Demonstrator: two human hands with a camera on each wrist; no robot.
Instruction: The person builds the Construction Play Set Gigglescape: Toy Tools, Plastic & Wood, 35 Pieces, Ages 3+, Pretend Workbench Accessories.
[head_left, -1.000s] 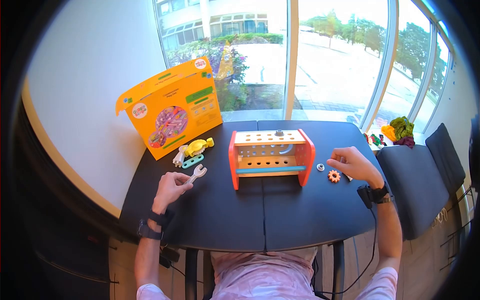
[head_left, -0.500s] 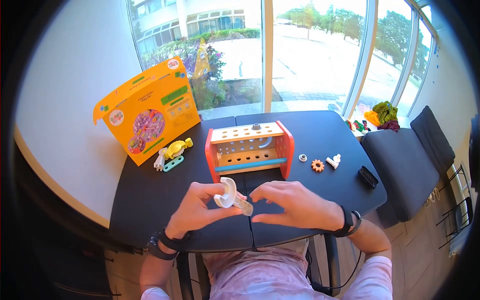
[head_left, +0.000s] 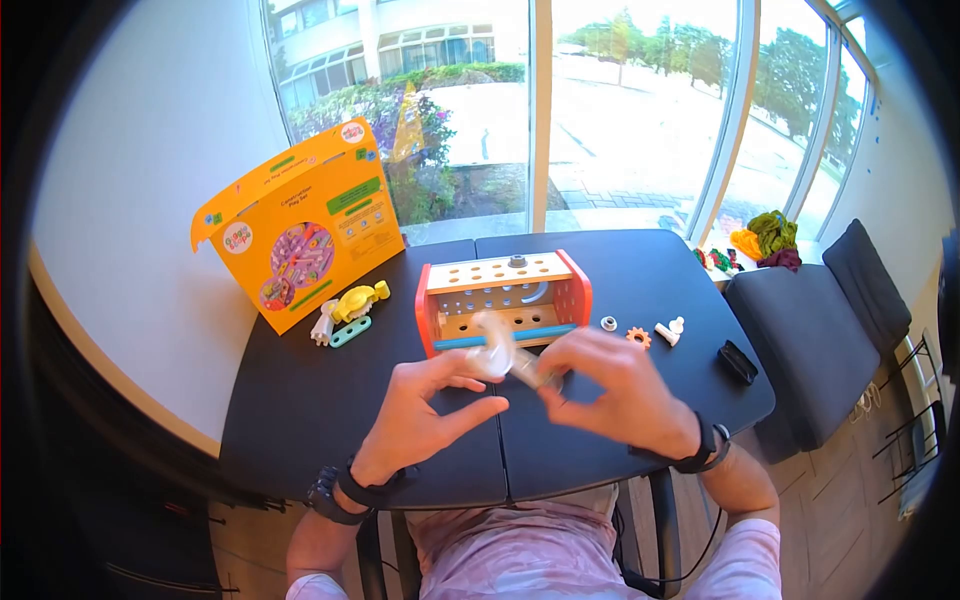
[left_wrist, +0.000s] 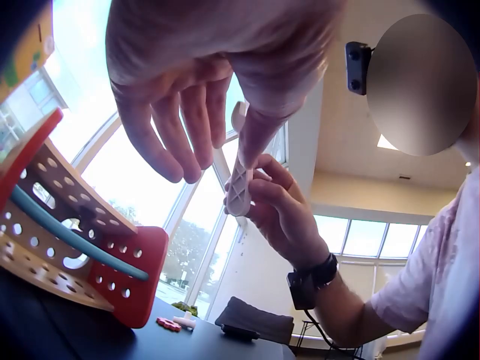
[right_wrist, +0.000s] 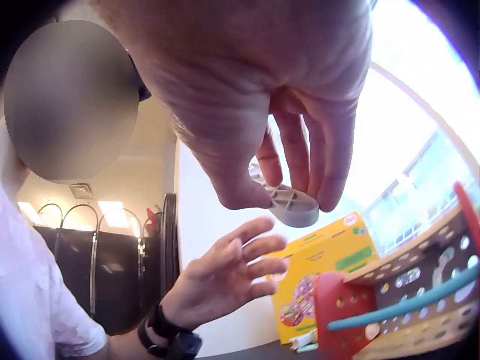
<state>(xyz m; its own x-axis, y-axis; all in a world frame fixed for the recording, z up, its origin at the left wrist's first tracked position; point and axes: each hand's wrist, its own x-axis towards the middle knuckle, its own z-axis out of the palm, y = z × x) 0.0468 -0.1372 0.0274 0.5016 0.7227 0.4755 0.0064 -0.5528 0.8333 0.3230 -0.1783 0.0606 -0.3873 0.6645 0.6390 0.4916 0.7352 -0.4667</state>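
Observation:
A whitish toy wrench (head_left: 497, 347), blurred in the head view, is held up in front of the toy workbench (head_left: 505, 268). My right hand (head_left: 625, 390) pinches its handle between thumb and fingers; the right wrist view shows the ribbed handle end (right_wrist: 294, 208) at those fingertips. My left hand (head_left: 415, 420) is beside the wrench head with thumb and fingers spread apart. In the right wrist view the left hand (right_wrist: 225, 270) has its fingers loosely extended, holding nothing. The left wrist view shows the wrench (left_wrist: 239, 187) in the right hand (left_wrist: 285, 217).
A yellow box (head_left: 300, 225) stands at the back left, with yellow toy pieces (head_left: 357, 300) and a teal strip (head_left: 350, 332) before it. On the right lie a grey nut (head_left: 608, 323), an orange gear (head_left: 638, 338), a white piece (head_left: 671, 331) and a black case (head_left: 738, 362).
Both hands came together before the workbench. The wrench, first gripped in the left hand, is now in the right hand, and the left fingers have let go.

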